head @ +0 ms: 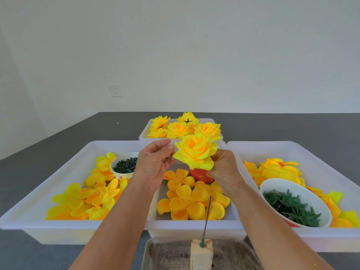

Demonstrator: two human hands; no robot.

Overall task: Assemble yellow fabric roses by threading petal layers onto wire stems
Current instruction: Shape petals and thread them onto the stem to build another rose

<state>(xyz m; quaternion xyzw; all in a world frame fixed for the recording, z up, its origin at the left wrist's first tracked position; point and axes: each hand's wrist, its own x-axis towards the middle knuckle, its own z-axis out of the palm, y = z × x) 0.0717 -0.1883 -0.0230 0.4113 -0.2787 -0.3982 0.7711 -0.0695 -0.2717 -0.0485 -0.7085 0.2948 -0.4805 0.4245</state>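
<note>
Above middle tray point(194, 224), right hand point(226, 173) grips rose point(195, 151) underneath (palm away); left hand point(153, 164) loosely open, fingertips touching petal.

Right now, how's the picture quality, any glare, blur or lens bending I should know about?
Head view: soft, even light with only faint shadows and no glare; the held rose and both hands, left hand and right hand, look sharp; wide-angle bending shows in the trays' bowed rims and the splayed forearms; the wooden block at the bottom edge is slightly soft.
</note>
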